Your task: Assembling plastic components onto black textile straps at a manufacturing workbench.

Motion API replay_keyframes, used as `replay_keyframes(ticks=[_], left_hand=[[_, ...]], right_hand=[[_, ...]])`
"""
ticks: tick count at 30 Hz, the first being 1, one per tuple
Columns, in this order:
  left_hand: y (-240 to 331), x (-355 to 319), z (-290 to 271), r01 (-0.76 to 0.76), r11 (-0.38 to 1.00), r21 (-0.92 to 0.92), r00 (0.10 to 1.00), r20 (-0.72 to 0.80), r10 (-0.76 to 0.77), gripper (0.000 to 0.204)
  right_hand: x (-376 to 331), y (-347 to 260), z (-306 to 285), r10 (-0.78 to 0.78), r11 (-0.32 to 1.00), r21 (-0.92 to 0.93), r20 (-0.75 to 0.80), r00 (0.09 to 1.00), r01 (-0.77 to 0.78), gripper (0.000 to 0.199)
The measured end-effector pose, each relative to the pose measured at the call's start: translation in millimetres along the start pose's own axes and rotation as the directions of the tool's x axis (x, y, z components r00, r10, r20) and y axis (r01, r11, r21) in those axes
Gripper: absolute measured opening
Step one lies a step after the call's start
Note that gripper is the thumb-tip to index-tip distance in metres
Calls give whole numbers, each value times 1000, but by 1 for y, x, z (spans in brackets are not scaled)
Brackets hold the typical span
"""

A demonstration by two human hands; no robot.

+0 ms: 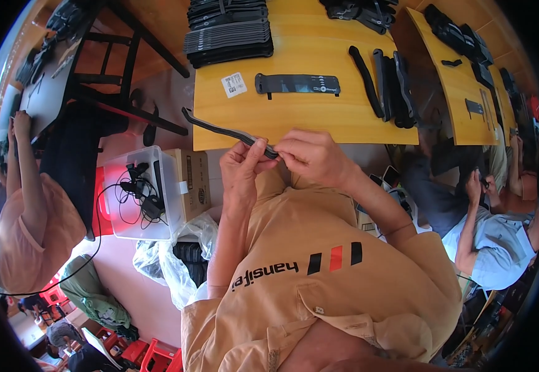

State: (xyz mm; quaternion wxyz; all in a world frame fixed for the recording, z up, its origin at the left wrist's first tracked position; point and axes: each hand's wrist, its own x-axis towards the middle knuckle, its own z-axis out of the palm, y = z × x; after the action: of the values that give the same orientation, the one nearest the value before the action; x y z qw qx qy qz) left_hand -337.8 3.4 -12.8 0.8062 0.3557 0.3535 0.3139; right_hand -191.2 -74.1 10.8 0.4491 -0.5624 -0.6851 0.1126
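Just off the near edge of the yellow table (319,118), I hold a long, narrow black-and-grey fabric strip (217,128) in front of my body. My left hand (243,166) pinches it near its near end, and the far end sticks out up and left over the table. The fingers of my right hand (314,156) close on its near tip, whose detail they hide. Beyond my hands lies a flat dark band (291,84) with pale printing. Left of it is a small white printed card (234,85).
Stacked black-and-grey bands (229,43) stand at the table's back left; several long dark strips (393,87) lie at its right. A clear plastic bin (164,198) with cables stands left, beside a cardboard box (196,183). People work at tables on both sides.
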Motion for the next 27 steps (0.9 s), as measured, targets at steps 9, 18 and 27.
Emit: replay_keyframes(ticks=[9,18,27], left_hand=[[-1,1,3,-32,999,3,998,-47,32,18],[-1,-1,6,-151,964,219,985,-50,166,16],[-2,-1,4,-185,930,318,980,-8,197,15]], right_hand=[[-1,-4,5,-63,988,-140,-25,998,59,11],[-4,0,7,81,997,-20,-4,997,-81,12],[-4,-3,12,134,991,9,-57,989,-133,9]])
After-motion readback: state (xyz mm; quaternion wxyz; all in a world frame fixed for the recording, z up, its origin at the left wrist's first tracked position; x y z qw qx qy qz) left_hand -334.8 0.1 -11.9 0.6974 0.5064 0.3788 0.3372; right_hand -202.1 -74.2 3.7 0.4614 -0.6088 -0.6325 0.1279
